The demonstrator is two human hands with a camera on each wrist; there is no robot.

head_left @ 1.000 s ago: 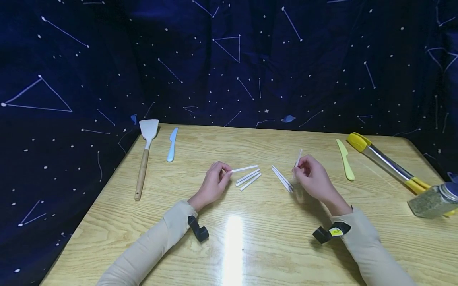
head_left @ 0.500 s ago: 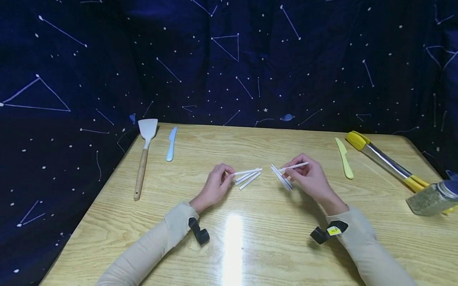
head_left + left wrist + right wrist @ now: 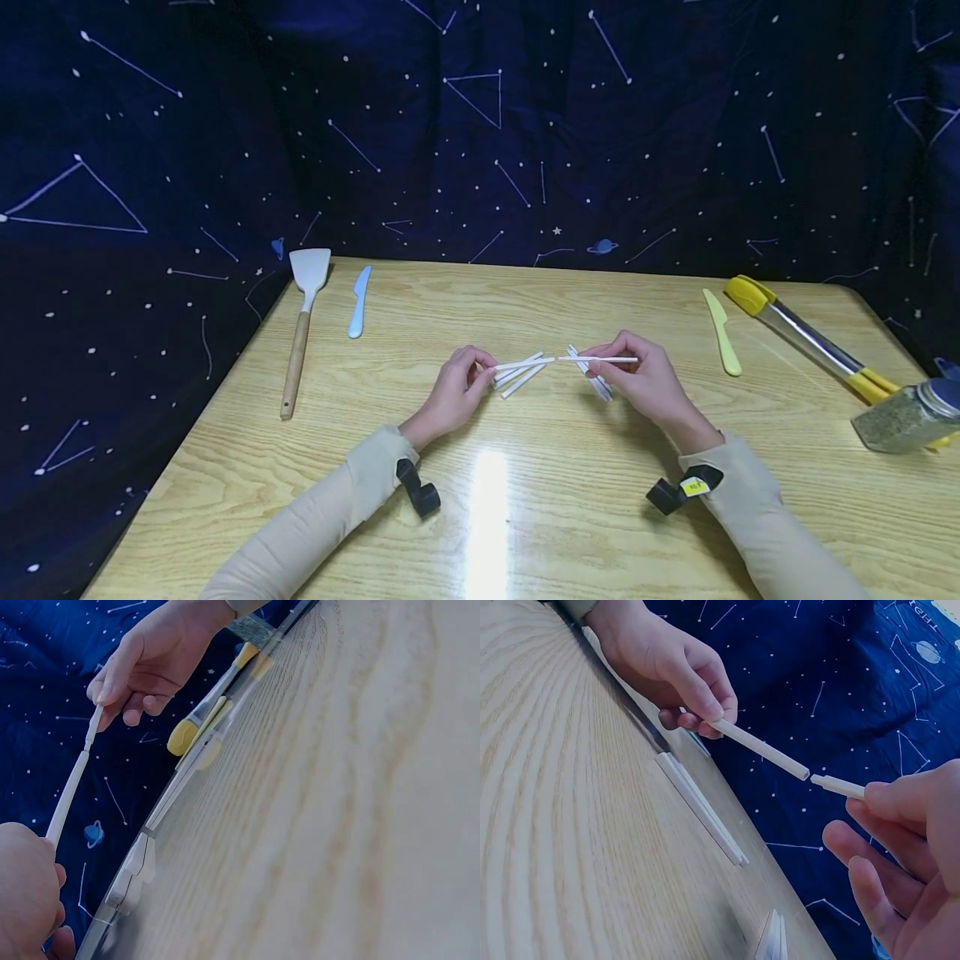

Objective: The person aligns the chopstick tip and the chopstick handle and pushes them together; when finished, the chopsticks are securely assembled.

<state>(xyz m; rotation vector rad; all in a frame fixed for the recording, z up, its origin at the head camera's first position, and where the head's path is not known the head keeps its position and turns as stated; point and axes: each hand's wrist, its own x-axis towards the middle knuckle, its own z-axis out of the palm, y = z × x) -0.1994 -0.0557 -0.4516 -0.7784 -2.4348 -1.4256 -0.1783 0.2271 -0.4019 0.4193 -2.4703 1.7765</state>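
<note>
In the head view my left hand (image 3: 452,387) pinches one end of a slim white hollow stick (image 3: 517,365), pointing right. Opposite, my right hand (image 3: 647,373) pinches another white stick (image 3: 573,358) with thumb and fingers. The right wrist view shows the left stick's open, hollow end (image 3: 802,774) facing the right stick's narrower stepped tip (image 3: 819,780), with a small gap between them. Both sticks are above the table, nearly in line. Under the left one lie several loose white sticks (image 3: 523,381); a second bunch of white sticks (image 3: 603,389) lies below the right hand.
A white spatula with a wooden handle (image 3: 297,358) and a blue knife (image 3: 359,304) lie at the left of the wooden table (image 3: 570,517). To the right are a yellow-green knife (image 3: 722,333), yellow-tipped tongs (image 3: 813,337) and a jar of dried herbs (image 3: 903,423). A starry cloth (image 3: 420,200) hangs behind.
The right hand has moved left and turned its stick from near upright to level, pointing left. The left hand has shifted slightly right with its stick. The two tips are now close together.
</note>
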